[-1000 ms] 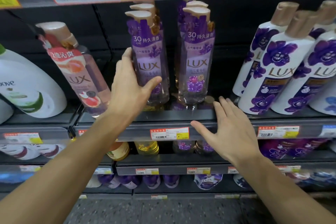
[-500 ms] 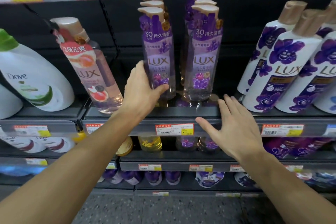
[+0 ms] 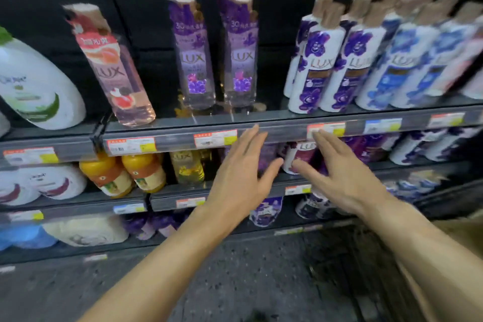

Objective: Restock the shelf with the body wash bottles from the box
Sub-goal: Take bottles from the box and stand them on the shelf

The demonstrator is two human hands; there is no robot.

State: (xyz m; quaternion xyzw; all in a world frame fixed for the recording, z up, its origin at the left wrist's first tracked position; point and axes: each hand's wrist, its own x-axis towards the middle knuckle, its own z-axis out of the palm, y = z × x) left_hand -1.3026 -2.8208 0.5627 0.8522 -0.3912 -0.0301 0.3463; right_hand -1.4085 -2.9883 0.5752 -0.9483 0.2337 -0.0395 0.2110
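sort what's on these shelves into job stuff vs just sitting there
Job: clear purple Lux bottles, shelf edge, left hand and right hand, both empty.
Lying about: white Dove bottle, orange-capped bottles, white Lux bottles.

"LUX" reads on the pink bottle (image 3: 119,70), both clear purple bottles (image 3: 194,60), and the white purple-flowered bottles (image 3: 320,63); "30" tops the purple labels.

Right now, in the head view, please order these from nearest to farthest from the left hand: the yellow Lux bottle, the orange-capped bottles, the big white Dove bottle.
From the left hand:
1. Yellow Lux bottle, just left, same lower shelf.
2. Orange-capped bottles, further left.
3. Big white Dove bottle, far left, upper shelf.
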